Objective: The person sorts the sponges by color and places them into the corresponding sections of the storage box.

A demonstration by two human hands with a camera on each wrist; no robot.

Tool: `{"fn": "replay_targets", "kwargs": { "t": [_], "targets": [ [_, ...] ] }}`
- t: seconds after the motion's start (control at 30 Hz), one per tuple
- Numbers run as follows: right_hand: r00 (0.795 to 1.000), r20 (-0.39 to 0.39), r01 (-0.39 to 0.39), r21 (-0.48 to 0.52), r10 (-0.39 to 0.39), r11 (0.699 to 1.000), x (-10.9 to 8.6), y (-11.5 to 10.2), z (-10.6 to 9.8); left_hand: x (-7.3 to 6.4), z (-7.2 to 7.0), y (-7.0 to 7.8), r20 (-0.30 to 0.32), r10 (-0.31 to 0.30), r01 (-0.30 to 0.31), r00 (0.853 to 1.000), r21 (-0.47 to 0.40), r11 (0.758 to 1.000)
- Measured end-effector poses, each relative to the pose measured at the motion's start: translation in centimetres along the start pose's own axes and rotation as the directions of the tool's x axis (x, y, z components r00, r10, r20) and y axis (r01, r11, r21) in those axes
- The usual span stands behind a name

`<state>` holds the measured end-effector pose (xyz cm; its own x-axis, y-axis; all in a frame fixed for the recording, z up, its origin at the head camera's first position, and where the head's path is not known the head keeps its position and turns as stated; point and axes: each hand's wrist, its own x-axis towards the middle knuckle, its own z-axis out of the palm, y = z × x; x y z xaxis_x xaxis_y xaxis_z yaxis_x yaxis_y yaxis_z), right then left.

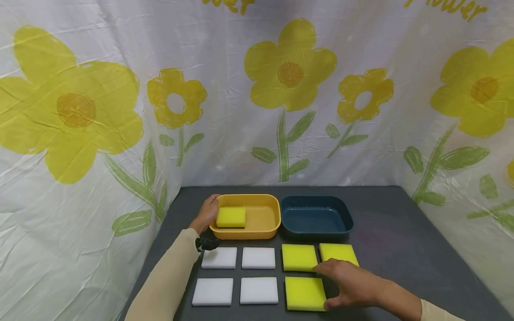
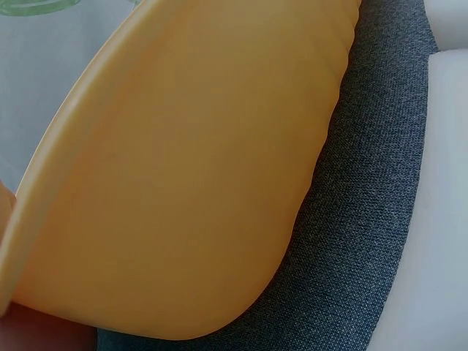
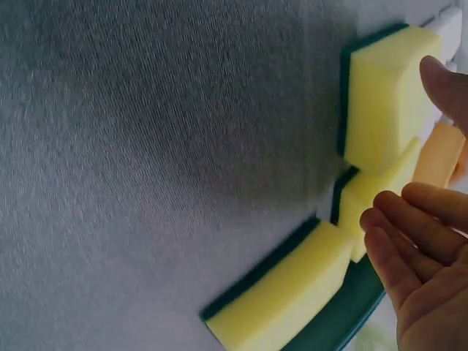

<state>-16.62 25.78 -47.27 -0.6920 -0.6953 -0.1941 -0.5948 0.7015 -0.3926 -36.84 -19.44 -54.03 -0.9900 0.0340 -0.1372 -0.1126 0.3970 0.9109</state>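
Observation:
My left hand [image 1: 207,211] grips the left end of a yellow plastic tub [image 1: 261,233], fingers at its rim. The tub's outer wall [image 2: 183,168] fills most of the left wrist view. Inside it, toward the left, lies one yellow sponge [image 1: 231,217]. My right hand [image 1: 353,283] hovers with fingers spread beside the near yellow sponge [image 1: 305,294], holding nothing. Behind it are a second yellow sponge [image 1: 299,257] and a third [image 1: 339,253], partly hidden by that hand. Dark green scouring layers show under the sponges in the right wrist view.
A dark blue tub [image 1: 317,232] with nothing in it stands right of the yellow one. Several white sponge blocks [image 1: 259,290] lie in two rows on the dark grey tabletop [image 1: 397,249]. A flower-printed curtain [image 1: 225,151] encloses the back and sides.

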Motion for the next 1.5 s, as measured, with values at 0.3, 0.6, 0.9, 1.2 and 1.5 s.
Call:
{"fn": "replay_targets", "kwargs": {
  "t": [0.3,0.6,0.9,1.2,1.5],
  "targets": [
    [0.998,0.056,-0.045,0.027,0.043,0.999,0.2,-0.5,1.0,0.1,-0.1,0.0,0.008,-0.009,0.009,1.000,-0.005,1.000],
    [1.000,-0.010,0.023,-0.025,-0.023,0.999,0.2,-0.6,2.2,0.0,-0.3,0.0,0.019,-0.005,0.005,1.000,-0.010,1.000],
    [0.996,-0.072,0.040,-0.057,-0.044,0.998,0.4,-0.8,-0.4,-0.2,-0.2,0.4,0.006,-0.003,0.003,1.000,0.007,1.000],
    [0.980,-0.180,0.060,-0.134,-0.084,0.989,2.0,-0.5,-5.1,-0.2,-0.3,0.5,0.008,-0.017,0.017,1.000,0.001,1.000],
    [0.968,-0.233,0.047,-0.202,-0.095,0.978,6.1,-0.2,-9.5,0.0,-0.2,0.2,0.000,-0.015,0.015,1.000,0.002,1.000]
  ]
}}
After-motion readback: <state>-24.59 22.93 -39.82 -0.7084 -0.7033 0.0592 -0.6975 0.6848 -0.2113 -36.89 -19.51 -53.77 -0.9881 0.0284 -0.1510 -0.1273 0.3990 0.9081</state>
